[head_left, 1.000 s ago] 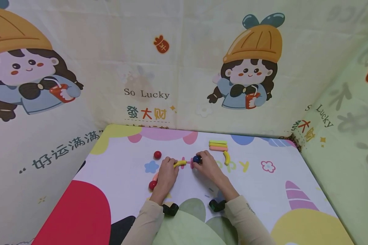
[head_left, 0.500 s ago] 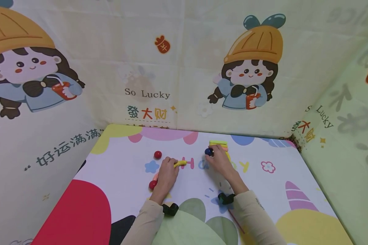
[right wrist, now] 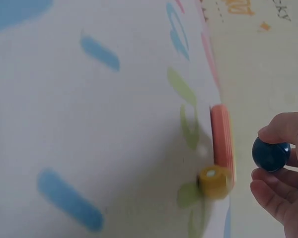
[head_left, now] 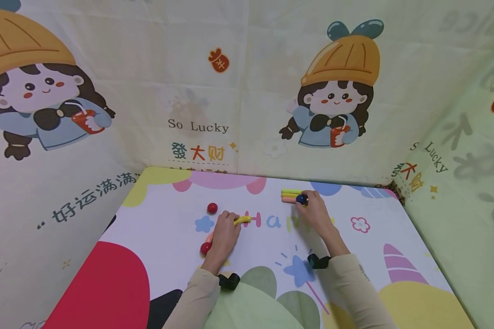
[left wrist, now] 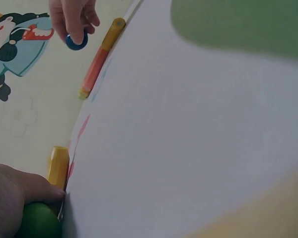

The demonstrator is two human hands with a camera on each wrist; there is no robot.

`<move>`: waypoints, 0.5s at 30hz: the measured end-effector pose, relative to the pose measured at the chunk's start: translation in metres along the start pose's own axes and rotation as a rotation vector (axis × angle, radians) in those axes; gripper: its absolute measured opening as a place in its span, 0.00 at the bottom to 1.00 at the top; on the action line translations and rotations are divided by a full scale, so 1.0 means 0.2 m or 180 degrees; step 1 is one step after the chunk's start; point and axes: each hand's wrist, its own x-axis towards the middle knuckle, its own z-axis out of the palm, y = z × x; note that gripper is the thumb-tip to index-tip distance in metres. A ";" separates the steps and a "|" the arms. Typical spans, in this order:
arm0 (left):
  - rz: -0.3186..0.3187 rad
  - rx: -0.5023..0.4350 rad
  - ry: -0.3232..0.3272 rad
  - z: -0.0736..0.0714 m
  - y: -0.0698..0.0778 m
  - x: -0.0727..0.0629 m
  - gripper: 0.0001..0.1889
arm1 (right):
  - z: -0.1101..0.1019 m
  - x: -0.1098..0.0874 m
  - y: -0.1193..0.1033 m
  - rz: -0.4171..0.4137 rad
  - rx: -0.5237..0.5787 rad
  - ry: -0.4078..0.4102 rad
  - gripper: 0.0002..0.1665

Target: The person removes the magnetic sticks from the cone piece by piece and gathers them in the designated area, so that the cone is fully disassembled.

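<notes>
1. The right hand [head_left: 316, 211] pinches the blue ball [right wrist: 270, 153] between thumb and fingers, spread only as wide as the ball.
2. In the head view that ball appears over the right end of the sticks [head_left: 291, 195]; the right wrist view shows it apart from them, seemingly above the table [head_left: 263, 249].
3. The second curve [right wrist: 214, 182] lies at the sticks, near the ball.
4. The left hand [head_left: 225, 233] is at one end of the yellow curve [head_left: 244, 220], its thumb bent over the green ball [left wrist: 38, 223] — the fingers are hidden there, so how firmly they hold cannot be told.
5. The orange piece [head_left: 209, 237] and the near red ball [head_left: 206, 248] show just beside that hand; the far red ball [head_left: 212, 208] sits apart.
6. The step in hand looks like positioning the blue ball while the left hand steadies its pieces.
7. The next move seems to call for careful aim — lowering the ball without knocking the sticks.
</notes>
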 end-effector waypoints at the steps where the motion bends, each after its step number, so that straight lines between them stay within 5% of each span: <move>1: -0.0004 -0.0017 -0.0004 0.00 0.00 0.00 0.16 | -0.01 0.00 0.02 0.0033 -0.0009 -0.0003 0.29; 15: -0.0005 0.0016 -0.0022 0.01 -0.01 0.00 0.16 | -0.05 0.03 0.18 0.0525 -0.0033 -0.0096 0.33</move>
